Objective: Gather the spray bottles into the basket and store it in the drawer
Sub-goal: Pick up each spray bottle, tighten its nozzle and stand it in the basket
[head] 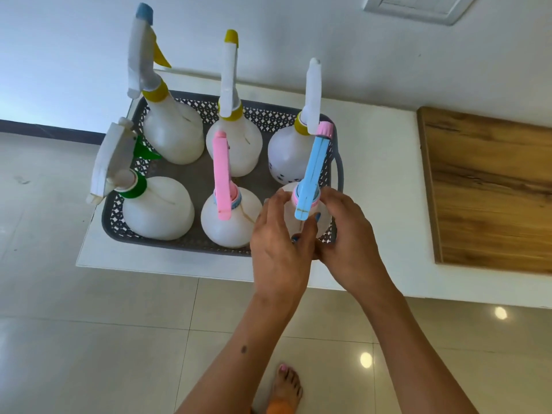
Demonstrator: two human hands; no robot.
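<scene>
While wrapped about the white plastic spray bottle with the blue trigger head, fingers of left hand and right hand curl closed; bottle upright, near-right corner of grey perforated plastic basket, beside five others, on white counter.

The grey perforated plastic basket is packed: six white plastic spray bottles stand upright in two rows of three, bodies just beside one another, with only a narrow strip of basket floor between the rows. Their tall trigger heads rise well above the rim, so any reach from above must thread between them. The near right corner is blocked by both hands, the left hand and right hand, closed around the blue-headed white spray bottle. The white bench lies bare between the basket and the brown wooden board.
</scene>
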